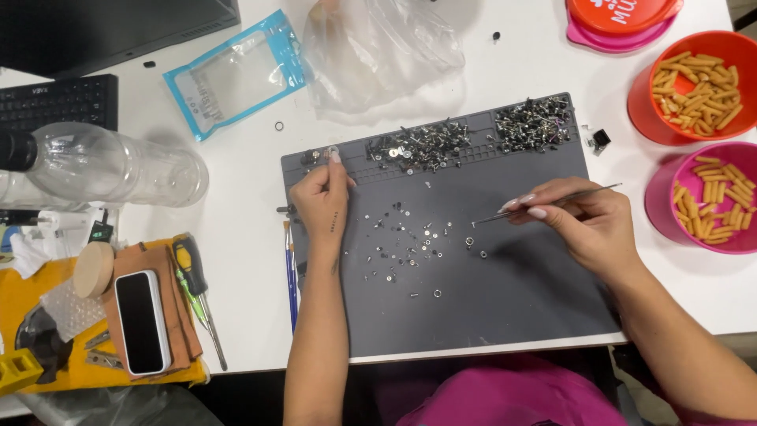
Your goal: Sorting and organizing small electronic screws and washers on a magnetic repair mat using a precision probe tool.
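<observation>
A dark grey work mat point(505, 300) lies on the white table. Small screws and washers point(410, 244) are scattered over its middle, and bigger piles of dark screws point(418, 146) fill the compartments along its far edge. My left hand point(322, 197) reaches to the mat's far-left compartment, fingertips pinched on a small metal part there. My right hand point(587, 221) holds thin metal tweezers point(512, 209), whose tip points left at the scattered pieces.
Two bowls, orange point(698, 83) and pink point(706, 197), hold pasta-like pieces at the right. A clear plastic bag point(378, 47) and a blue pouch point(236, 75) lie beyond the mat. A plastic bottle point(110, 162), screwdrivers point(197, 296), a phone point(142, 319) and a keyboard point(55, 102) sit left.
</observation>
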